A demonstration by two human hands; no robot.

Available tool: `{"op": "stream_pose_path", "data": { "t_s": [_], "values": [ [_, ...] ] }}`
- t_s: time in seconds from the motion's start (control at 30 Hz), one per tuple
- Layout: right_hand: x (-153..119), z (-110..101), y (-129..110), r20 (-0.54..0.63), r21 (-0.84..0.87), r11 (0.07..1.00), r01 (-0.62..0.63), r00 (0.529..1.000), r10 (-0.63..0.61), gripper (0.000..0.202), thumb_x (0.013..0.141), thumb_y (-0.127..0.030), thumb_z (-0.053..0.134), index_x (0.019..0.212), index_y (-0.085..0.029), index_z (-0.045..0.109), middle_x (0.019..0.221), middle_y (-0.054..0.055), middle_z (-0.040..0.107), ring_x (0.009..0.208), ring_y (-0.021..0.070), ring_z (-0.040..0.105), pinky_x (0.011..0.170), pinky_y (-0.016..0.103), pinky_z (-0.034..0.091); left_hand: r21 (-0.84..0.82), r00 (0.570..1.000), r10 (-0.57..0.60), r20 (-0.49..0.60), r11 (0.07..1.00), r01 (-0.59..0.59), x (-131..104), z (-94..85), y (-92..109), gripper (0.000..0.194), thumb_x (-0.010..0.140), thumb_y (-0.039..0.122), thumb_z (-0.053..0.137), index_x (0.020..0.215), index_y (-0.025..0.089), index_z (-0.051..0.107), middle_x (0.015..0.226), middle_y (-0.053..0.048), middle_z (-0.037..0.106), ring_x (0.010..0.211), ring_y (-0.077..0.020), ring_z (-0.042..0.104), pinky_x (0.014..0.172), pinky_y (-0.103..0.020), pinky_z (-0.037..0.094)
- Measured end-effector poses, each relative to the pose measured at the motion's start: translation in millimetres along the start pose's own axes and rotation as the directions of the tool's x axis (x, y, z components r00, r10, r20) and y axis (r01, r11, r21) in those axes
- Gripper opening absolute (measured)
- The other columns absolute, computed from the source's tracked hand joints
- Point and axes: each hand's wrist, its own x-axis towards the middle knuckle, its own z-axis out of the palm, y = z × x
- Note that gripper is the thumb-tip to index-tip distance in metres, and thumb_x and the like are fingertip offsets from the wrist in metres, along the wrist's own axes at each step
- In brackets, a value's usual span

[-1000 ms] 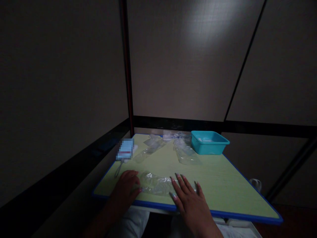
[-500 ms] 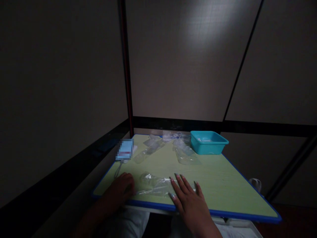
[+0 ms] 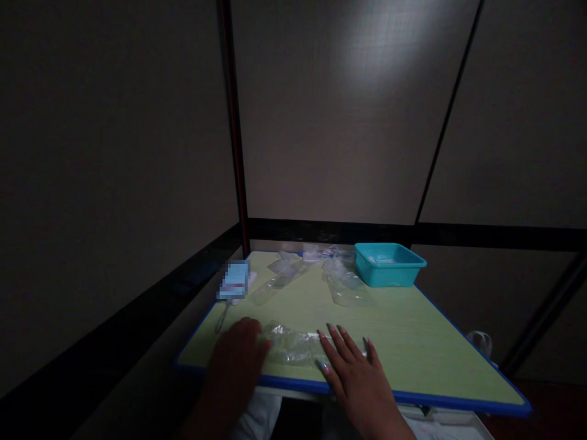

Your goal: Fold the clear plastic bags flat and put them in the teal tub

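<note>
Left hand (image 3: 237,354) shifted rightward (grip unclear); right hand (image 3: 360,376) splayed open on plastic film (image 3: 293,347)

Right hand (image 3: 356,374) flat and splayed, left hand (image 3: 239,357) half-curled, blurred.

Right fingers (image 3: 340,345) flat on clear plastic (image 3: 293,349), blurred left fingers (image 3: 249,333) beside it, teal basin (image 3: 392,275) beyond.

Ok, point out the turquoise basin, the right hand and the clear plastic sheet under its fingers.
Turquoise basin (image 3: 391,275), head view: on its outer front wall.
Right hand (image 3: 361,377), head view: on the back of the hand.
Clear plastic sheet (image 3: 294,347), head view: on its wrinkled uncovered stretch.
</note>
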Motion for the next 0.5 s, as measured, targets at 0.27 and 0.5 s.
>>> {"op": "stream_pose_path", "data": {
  "t_s": [0.27,0.5],
  "values": [
    [2,1,3,0.042,-0.037,0.999,0.007,0.999,-0.006,0.046,0.092,-0.047,0.018,0.138,-0.036,0.019,0.146,-0.003,0.012,0.134,0.0243,0.014,0.104,0.059,0.010,-0.213,0.855,0.492,0.163,0.864,-0.456,-14,58.0,71,0.084,0.080,0.061,0.043,0.143,0.019,0.009,0.148,-0.009,0.010,0.134,-0.0301,0.019,0.107,-0.048,0.024],
    [1,4,3,-0.003,-0.017,1.000,0.001,1.000,-0.001,0.045,0.093,-0.044,0.018,0.138,-0.040,0.014,0.146,-0.005,0.013,0.135,0.0236,0.013,0.104,0.059,0.010,-0.061,0.908,0.404,0.111,0.914,-0.400,-15,54.6,41,0.073,0.082,0.059,0.042,0.142,0.027,0.014,0.147,-0.007,0.018,0.132,-0.0325,0.022,0.103,-0.051,0.030]
  ]
}}
